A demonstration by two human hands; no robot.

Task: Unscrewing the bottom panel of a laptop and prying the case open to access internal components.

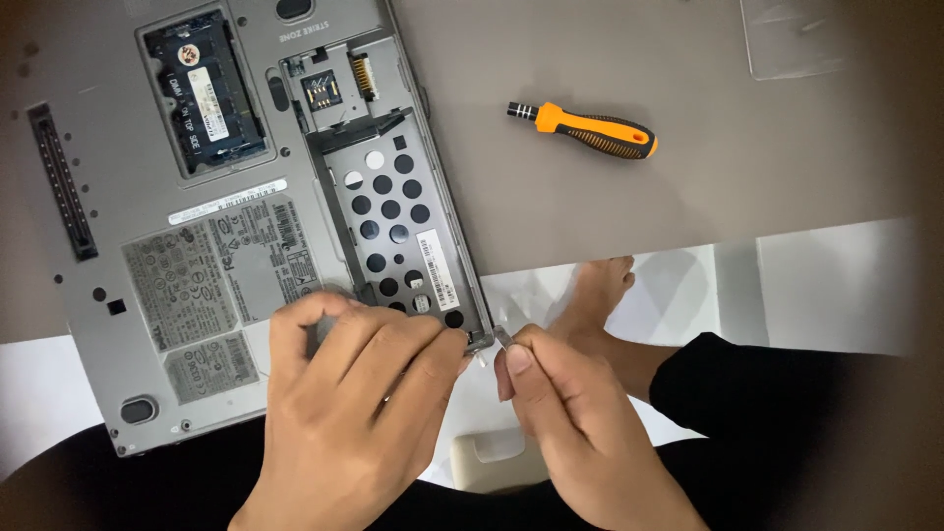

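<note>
Two hands are working at the near corner of an upturned laptop's drive bay.

The left hand is lying curled over the near end of the drive tray, fingers pressing down on it, while the right hand is pinching a small metal tab between thumb and forefinger right at the tray's corner. The tray is sitting in the grey laptop, which is overhanging the table edge toward the person; its long axis is running from the far bay down to the near right corner, tilted slightly rightward. I judge the tab could be slipping from the pinch or bending if it is pulled sideways, and the overhanging laptop could be tipping under the left hand's pressure. An orange screwdriver is lying well apart.
</note>
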